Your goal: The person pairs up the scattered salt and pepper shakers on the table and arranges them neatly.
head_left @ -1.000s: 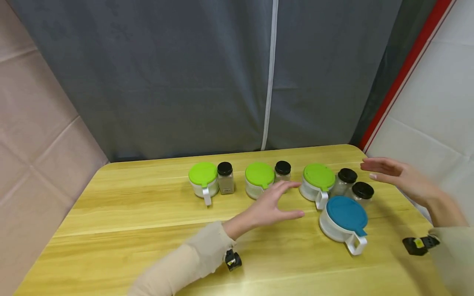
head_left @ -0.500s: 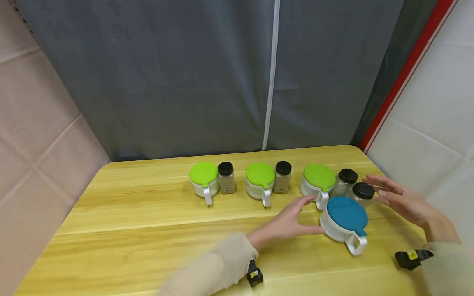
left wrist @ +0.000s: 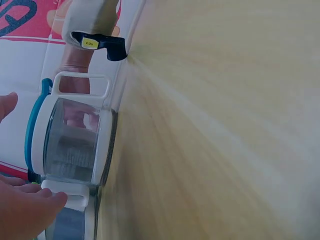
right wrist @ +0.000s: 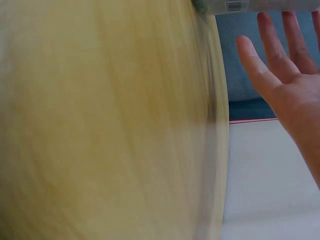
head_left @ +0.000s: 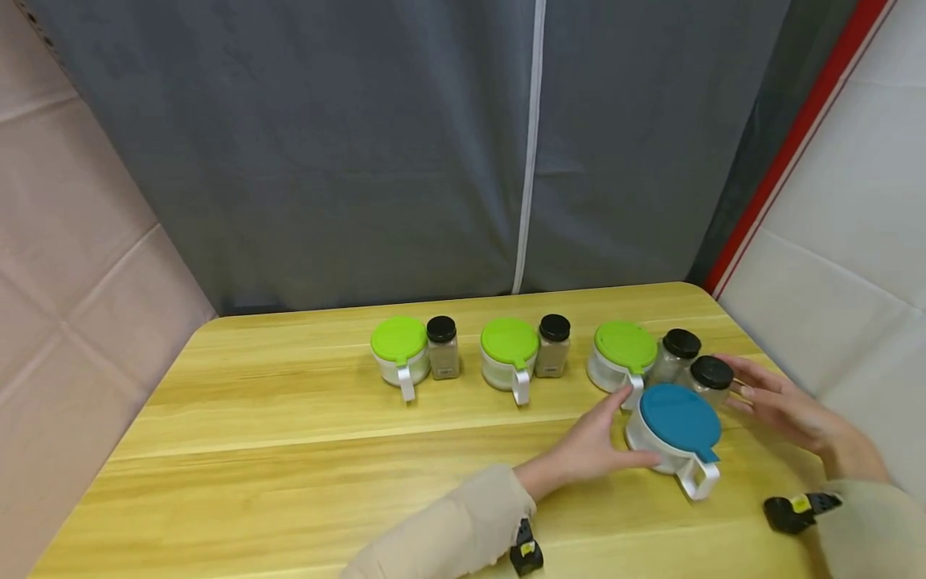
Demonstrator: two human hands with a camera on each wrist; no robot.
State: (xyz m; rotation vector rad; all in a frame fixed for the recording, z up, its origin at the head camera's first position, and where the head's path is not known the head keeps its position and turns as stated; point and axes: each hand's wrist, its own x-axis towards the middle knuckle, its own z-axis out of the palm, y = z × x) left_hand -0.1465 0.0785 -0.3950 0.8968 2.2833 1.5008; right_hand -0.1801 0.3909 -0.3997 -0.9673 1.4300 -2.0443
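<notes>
A clear-sided condiment pot [head_left: 669, 438] with a blue lid and white handle stands on the table at the right in the head view. My left hand [head_left: 589, 446] is around its left side, thumb and fingers apart; the left wrist view shows the pot [left wrist: 75, 140] between thumb and fingers [left wrist: 32, 205]. A glass spice jar [head_left: 711, 376] with a black lid stands just behind the pot. My right hand [head_left: 788, 410] is at that jar's right side. In the right wrist view its fingers are spread, fingertips [right wrist: 265, 20] right at the jar [right wrist: 270, 6].
Behind stand a green-lidded pot [head_left: 624, 347] and another black-lidded jar [head_left: 678, 347]. Further left are two more green-lidded pots [head_left: 509, 346] [head_left: 399, 343], each beside a black-lidded jar [head_left: 554, 347] [head_left: 442, 350]. A grey curtain [head_left: 362, 161] hangs beyond the wooden table [head_left: 253, 450].
My left hand has moved right, from beside the middle green-lidded pot to the blue-lidded pot. My right hand has come down and inward to the front black-lidded jar. Pots and jars stay put.
</notes>
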